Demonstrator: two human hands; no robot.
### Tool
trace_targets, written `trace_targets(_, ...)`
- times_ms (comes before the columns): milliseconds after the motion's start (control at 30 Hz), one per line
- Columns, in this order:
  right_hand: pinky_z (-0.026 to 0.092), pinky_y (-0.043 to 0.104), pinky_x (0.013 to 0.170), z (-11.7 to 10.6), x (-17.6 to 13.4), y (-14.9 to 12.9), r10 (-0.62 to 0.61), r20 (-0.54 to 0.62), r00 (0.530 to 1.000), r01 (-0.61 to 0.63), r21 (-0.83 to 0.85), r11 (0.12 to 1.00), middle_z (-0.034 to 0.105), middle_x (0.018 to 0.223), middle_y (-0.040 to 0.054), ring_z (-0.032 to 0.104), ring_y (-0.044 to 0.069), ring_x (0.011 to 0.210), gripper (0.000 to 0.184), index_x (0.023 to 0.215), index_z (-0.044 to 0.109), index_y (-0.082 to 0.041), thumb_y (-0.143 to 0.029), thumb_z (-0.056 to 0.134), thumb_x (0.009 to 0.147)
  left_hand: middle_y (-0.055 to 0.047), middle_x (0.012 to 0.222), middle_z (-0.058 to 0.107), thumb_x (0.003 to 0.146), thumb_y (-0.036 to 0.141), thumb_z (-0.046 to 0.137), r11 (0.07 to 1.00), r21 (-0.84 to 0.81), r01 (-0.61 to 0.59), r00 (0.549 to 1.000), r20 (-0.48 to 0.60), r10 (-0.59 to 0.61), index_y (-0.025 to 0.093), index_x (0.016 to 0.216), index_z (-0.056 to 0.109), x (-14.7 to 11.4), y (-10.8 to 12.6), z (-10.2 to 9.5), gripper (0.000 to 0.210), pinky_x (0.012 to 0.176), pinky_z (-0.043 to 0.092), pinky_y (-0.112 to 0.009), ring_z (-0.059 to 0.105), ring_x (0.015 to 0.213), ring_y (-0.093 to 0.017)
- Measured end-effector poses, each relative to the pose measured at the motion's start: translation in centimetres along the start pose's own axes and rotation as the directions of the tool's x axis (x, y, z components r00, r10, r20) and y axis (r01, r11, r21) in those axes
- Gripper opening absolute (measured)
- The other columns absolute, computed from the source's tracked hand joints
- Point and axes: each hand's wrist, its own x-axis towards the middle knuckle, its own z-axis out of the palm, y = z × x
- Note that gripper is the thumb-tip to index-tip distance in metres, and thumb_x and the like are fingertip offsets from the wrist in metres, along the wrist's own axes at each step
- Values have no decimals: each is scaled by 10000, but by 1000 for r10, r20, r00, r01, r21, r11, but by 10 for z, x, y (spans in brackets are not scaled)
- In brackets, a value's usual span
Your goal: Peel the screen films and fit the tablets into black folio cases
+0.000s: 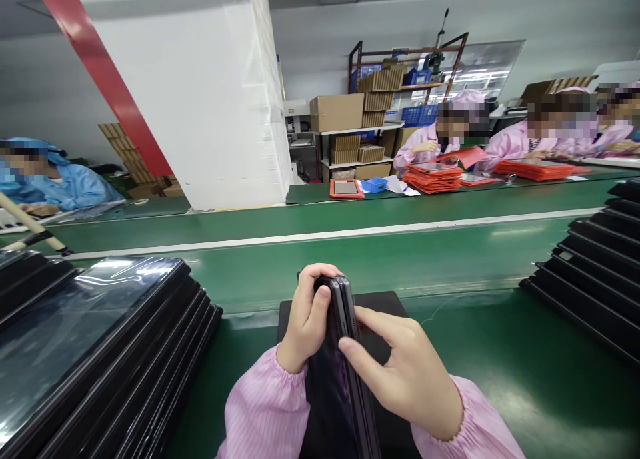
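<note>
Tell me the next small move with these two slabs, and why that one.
I'd probably pinch the two dark slabs lightly together with the right hand: the left hand grips their upper end, their edges stand side by side, and the right thumb is already at those edges, so a light pinch might steady the pair.

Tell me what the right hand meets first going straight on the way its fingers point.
The right hand would first meet the pair of dark tablets, whose edges it appears to pinch. The left hand seems next in line, though depth is unclear.
</note>
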Motion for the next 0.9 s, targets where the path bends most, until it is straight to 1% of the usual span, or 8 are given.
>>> trace_targets(233, 562, 323, 669, 11, -6, -7, 153, 36, 988, -150, -73, 986, 728, 880, 33, 702, 218, 745, 330, 1099, 604, -192, -312, 666, 798, -48, 1055, 621, 1021, 337, 359, 999, -44, -18, 999, -51, 16, 251, 1102, 548, -1, 3, 5, 223, 894, 452, -323, 583, 1006, -176)
trace_targets(300, 551, 316, 609, 17, -6, -7, 166, -2, 986, -165, -99, 981, 735, 870, 34, 711, 222, 712, 341, 1141, 580, -189, -272, 610, 811, -53, 1125, 626, 1012, 336, 389, 999, -34, -24, 980, -196, 17, 256, 1115, 539, -4, -4, 9, 199, 942, 442, -335, 582, 1081, -182)
trace_targets(367, 532, 300, 567, 22, -6, -7, 163, -67, 984, -170, -117, 978, 740, 846, 25, 714, 216, 672, 322, 1136, 581, -199, -226, 556, 815, -72, 1293, 570, 987, 367, 451, 997, 16, 70, 894, -444, -56, 260, 1165, 509, -13, -17, 10, 215, 1043, 389, -365, 516, 1244, -202)
trace_targets(433, 521, 288, 548, 25, -6, -6, 174, -107, 979, -186, -113, 976, 737, 801, 9, 707, 207, 629, 306, 1112, 594, -210, -209, 546, 810, -101, 1411, 490, 956, 439, 497, 951, 2, 309, 760, -601, -246, 249, 1217, 486, -25, -34, 9, 323, 1092, 354, -391, 444, 1342, -226)
trace_targets(533, 541, 280, 564, 24, -8, -7, 199, -105, 974, -206, -58, 977, 731, 789, 0, 707, 198, 632, 318, 1121, 608, -219, -208, 556, 808, -146, 1221, 623, 937, 584, 440, 792, -79, 605, 682, -462, -567, 181, 1096, 577, -41, -52, 1, 454, 962, 469, -413, 580, 1186, -267)
trace_targets(667, 573, 264, 589, 16, -17, -13, 178, -125, 976, -175, 37, 984, 723, 801, 0, 700, 182, 639, 338, 1151, 613, -235, -202, 560, 819, -105, 897, 687, 872, 728, 407, 821, -20, 570, 744, -411, -527, 166, 874, 623, -31, -42, -11, 602, 809, 519, -391, 655, 922, -255)
trace_targets(767, 527, 250, 504, 8, -25, -19, 90, -120, 989, -92, -9, 996, 658, 650, -11, 628, 162, 521, 98, 868, 623, -242, -184, 584, 798, -55, 794, 650, 821, 784, 424, 902, 35, 431, 808, -460, -369, 195, 801, 597, -6, -20, -18, 615, 759, 510, -358, 631, 815, -220)
trace_targets(900, 438, 238, 423, 0, -30, -20, 124, 97, 987, -119, -55, 991, 554, 553, -50, 519, 126, 433, 197, 665, 456, -247, -142, 610, 730, 9, 626, 509, 847, 744, 440, 970, 67, 235, 923, -329, -201, 213, 688, 515, 14, -14, -24, 559, 601, 438, -300, 495, 594, -155)
